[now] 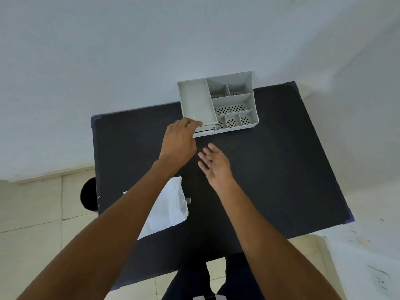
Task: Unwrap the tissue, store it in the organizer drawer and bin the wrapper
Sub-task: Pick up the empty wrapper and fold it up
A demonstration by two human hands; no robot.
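Note:
A grey organizer (233, 100) with several compartments stands at the table's far edge. Its drawer (203, 130) at the front left is slightly out, showing a thin white strip. My left hand (179, 144) rests against the drawer front, fingers curled on its edge. My right hand (213, 164) hovers open above the table just right of it, holding nothing. A crumpled white plastic wrapper (167, 210) lies on the table near the front left, partly hidden under my left forearm. The tissue itself I cannot make out.
The black table (270, 169) stands against a white wall. A round black bin (88, 197) sits on the tiled floor just left of the table. A white surface with a socket (378, 280) is at the lower right.

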